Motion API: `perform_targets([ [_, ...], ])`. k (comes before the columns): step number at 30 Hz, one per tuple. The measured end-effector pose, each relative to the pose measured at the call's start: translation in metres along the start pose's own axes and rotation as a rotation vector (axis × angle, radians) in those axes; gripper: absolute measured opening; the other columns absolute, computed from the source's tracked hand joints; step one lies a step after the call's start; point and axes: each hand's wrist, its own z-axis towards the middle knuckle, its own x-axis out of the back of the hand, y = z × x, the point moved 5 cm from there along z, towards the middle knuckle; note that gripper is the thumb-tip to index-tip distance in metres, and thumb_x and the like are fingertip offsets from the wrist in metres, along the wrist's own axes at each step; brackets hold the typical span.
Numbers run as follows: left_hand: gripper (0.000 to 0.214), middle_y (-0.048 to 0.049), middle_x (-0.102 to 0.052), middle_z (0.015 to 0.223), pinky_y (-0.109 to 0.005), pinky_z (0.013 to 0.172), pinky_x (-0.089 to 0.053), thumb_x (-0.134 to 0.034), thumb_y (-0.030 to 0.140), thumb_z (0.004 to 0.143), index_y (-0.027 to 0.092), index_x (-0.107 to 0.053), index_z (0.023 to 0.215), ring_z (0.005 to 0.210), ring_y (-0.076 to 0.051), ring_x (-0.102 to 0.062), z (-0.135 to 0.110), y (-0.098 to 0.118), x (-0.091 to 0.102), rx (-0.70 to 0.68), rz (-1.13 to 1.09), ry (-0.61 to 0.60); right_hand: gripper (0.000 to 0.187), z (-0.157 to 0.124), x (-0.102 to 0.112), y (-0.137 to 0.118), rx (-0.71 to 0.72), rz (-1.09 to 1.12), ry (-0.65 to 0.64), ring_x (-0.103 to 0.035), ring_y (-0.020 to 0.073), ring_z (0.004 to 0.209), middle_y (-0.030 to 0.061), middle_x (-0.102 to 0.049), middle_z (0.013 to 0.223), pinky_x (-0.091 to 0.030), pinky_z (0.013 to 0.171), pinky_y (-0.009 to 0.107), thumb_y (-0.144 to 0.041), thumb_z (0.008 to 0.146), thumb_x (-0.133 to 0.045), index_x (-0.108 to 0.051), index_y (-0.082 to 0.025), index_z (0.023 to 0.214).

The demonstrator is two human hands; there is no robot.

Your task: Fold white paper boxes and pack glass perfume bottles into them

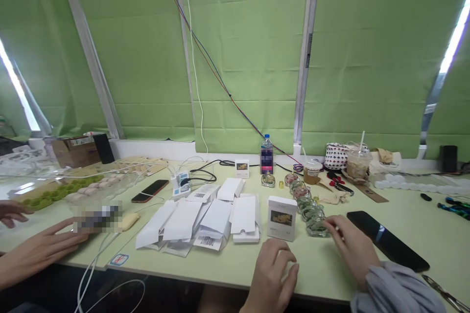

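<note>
My left hand (273,274) rests curled on the pale green table (227,259) near its front edge, just in front of an upright small white box (282,217). Its fingers bend round a pale spot that I cannot make out. My right hand (348,247), in a grey sleeve, reaches to the near end of a row of small glass jars (304,203). Its bunched fingertips are on the nearest jar (316,226). Flattened white cartons (205,220) lie fanned out left of the box.
A black phone (387,242) lies right of my right hand. Another person's hands (36,249) rest at the left edge near white cables (95,259). Farther back are a second phone (150,190), a charger (181,183), a water bottle (267,155), drink cups (358,162) and green trays (55,193).
</note>
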Motion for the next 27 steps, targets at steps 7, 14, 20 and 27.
perform_targets([
  [7,0.008,-0.0063,-0.060,0.076,-0.031,0.067,-0.045,-0.048,0.013,0.083,0.017,-0.053,0.080,0.077,-0.019,-0.052,-0.009,-0.001,-0.033,-0.024,0.045,-0.085,0.041,0.017,0.002,0.064,0.010,-0.021,-0.034,-0.057,0.0195,0.066,0.0084,-0.060,0.096,-0.048,0.071,0.038,-0.041,0.083,-0.037,-0.064,-0.020,0.106],
  [14,0.016,-0.0093,-0.062,0.089,-0.036,0.074,-0.050,-0.052,0.012,0.075,0.017,-0.059,0.089,0.087,-0.022,-0.057,-0.012,-0.006,-0.048,0.079,-0.026,-0.191,0.040,0.027,-0.021,0.065,0.136,0.014,-0.100,-0.057,0.0209,0.066,0.0114,-0.062,0.108,-0.047,0.072,0.040,-0.030,0.072,-0.039,-0.063,-0.019,0.102],
  [20,0.050,-0.0153,-0.049,0.133,-0.042,0.107,-0.041,-0.050,0.012,0.078,0.015,-0.046,0.128,0.125,-0.025,-0.045,0.024,0.007,-0.064,0.183,-0.176,-0.274,0.041,0.033,-0.025,0.083,0.097,0.019,-0.070,-0.059,0.0248,0.067,0.0156,-0.064,0.103,-0.048,0.069,0.041,-0.030,0.071,-0.043,-0.056,-0.021,0.108],
  [27,0.077,-0.0227,-0.034,0.146,-0.057,0.113,-0.027,-0.044,-0.001,0.068,0.005,-0.027,0.142,0.137,-0.037,-0.027,0.063,-0.008,-0.110,0.274,-0.014,-0.287,0.033,0.040,-0.021,0.101,0.125,0.008,-0.062,-0.059,0.0252,0.075,0.0132,-0.060,0.094,-0.048,0.072,0.040,-0.020,0.067,-0.044,-0.064,-0.022,0.093],
])
